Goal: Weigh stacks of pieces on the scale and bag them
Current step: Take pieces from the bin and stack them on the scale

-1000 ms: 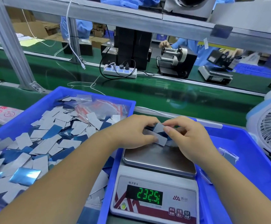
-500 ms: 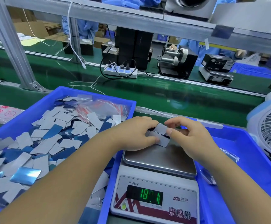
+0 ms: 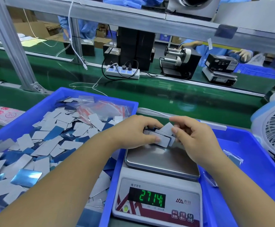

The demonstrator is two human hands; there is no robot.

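head view: both hands work over the far edge of the scale (image 3: 162, 163). left hand (image 3: 133, 131) grips the stack of pieces (image 3: 162, 140), thumb on top; right hand (image 3: 194, 136) pinches one loose piece (image 3: 167, 127) above it. stack looks fanned, could slide off the pan and spoil the reading. left of the scale, blue bin (image 3: 10, 128) of pieces and bags; behind, green conveyor (image 3: 166, 99).

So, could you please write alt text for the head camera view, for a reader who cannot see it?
Two bare hands, the left hand and right hand, hold a stack of grey pieces at the far edge of a digital scale reading 27.14. To the left, a blue bin holds loose grey and blue pieces.
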